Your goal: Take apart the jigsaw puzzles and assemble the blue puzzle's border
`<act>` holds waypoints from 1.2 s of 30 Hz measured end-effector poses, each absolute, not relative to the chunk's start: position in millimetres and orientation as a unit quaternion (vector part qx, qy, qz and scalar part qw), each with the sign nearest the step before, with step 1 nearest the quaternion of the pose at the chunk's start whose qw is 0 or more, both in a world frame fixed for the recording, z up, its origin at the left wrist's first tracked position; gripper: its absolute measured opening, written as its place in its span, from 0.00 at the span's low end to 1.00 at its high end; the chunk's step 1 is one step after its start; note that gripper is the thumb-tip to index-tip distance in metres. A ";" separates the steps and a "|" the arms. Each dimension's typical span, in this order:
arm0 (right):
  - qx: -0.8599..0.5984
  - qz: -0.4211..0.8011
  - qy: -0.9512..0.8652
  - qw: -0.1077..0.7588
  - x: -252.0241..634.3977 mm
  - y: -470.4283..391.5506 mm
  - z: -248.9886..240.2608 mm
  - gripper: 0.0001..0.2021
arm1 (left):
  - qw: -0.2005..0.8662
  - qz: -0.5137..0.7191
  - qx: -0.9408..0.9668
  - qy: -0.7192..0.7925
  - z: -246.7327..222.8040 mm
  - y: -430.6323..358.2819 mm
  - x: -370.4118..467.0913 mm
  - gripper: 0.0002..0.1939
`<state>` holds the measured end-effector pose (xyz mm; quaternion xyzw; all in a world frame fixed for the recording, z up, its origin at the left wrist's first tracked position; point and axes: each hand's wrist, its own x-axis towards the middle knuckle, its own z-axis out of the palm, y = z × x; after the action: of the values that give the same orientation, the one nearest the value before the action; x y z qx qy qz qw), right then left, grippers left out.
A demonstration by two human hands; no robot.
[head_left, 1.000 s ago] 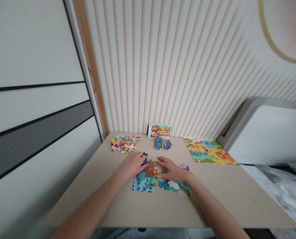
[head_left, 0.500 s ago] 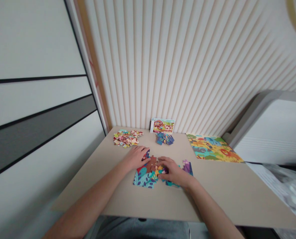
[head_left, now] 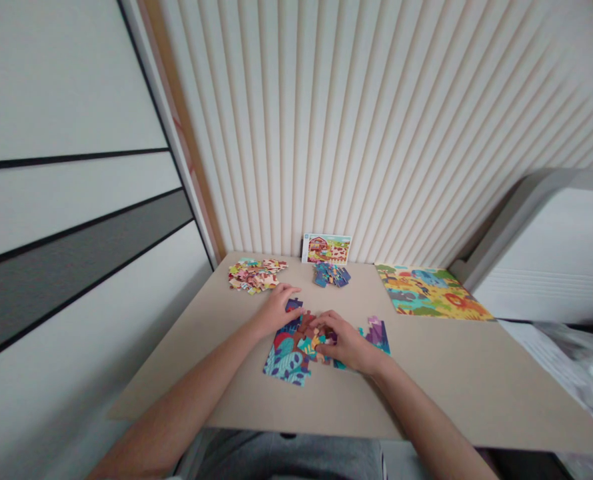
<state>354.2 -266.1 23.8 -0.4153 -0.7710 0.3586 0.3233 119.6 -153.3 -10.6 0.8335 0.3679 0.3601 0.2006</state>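
My left hand (head_left: 278,312) rests at the upper left edge of a partly joined jigsaw (head_left: 287,363), thumb and fingers apart. Its thumb touches the dark blue part near the top. My right hand (head_left: 345,339) is curled over the jigsaw's middle, thumb and fingertips around a yellow puzzle piece (head_left: 316,339). Brown pieces lie beside those fingertips. Under and behind the right hand is a joined section with a purple part (head_left: 376,331), partly hidden by the hand.
At the back left lies a heap of reddish puzzle pieces (head_left: 255,275). A smaller dark blue heap (head_left: 330,274) sits before an upright farm picture card (head_left: 327,249). A finished animal puzzle (head_left: 431,291) lies at the right of the table (head_left: 456,387), near clear plastic wrapping (head_left: 576,360).
My left hand has shifted slightly away from me, exposing more of the dark blue part. The left jigsaw section has turned a little. My right hand stays over the middle pieces.
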 end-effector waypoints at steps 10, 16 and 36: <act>-0.467 0.278 -0.736 0.403 361.8 -252.3 14.4 0.22 | 0.239 0.285 0.895 0.246 -1.8 -161.0 122.2 0.09; -0.498 0.257 -0.720 0.410 370.0 -247.0 15.6 0.16 | 0.263 0.276 0.885 0.267 6.2 -166.2 124.4 0.10; -0.516 0.294 -0.643 0.484 372.3 -245.9 18.1 0.14 | 0.275 0.211 0.901 0.261 3.2 -172.4 128.7 0.25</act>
<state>372.3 -245.9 18.1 -0.5155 -0.6428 0.2938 0.4845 128.7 -172.4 3.2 0.9009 0.2607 0.2109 0.2754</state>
